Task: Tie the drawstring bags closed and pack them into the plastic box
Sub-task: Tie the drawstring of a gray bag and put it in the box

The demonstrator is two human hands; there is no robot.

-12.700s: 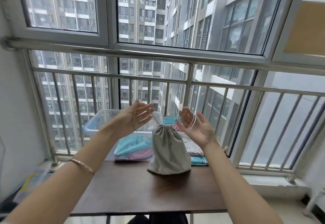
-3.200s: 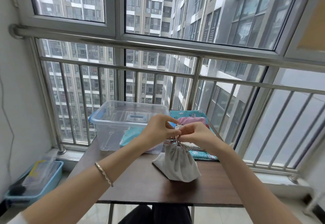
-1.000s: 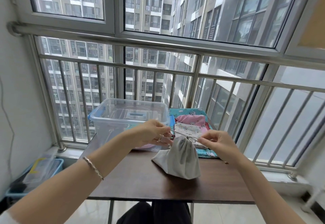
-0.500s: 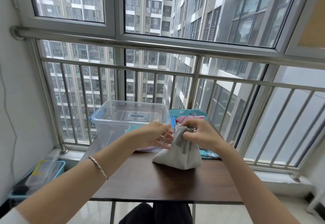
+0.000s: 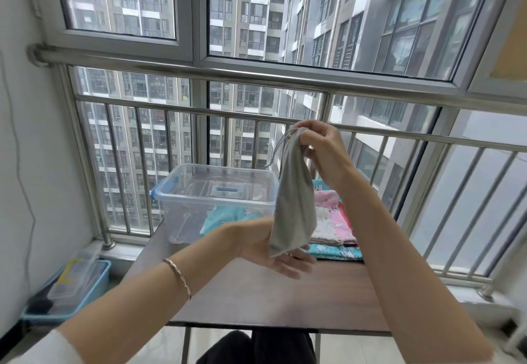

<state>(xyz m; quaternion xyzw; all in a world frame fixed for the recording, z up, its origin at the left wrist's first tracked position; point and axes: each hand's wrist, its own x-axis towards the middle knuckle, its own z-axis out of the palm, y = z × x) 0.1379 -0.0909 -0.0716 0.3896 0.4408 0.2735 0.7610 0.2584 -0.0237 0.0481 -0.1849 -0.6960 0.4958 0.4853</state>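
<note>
The right hand (image 5: 322,152) is pinching the grey drawstring bag (image 5: 293,203) by its cinched neck, dangling it just right of the clear plastic box (image 5: 216,192), while the left hand (image 5: 273,252), fingers flat and relaxed, is cradling its bottom corner, probably steadying it for packing.

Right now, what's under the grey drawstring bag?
The open left hand lies under the grey drawstring bag's bottom corner, above the brown table. The right hand grips its top. The bag hides part of the left palm.
</note>
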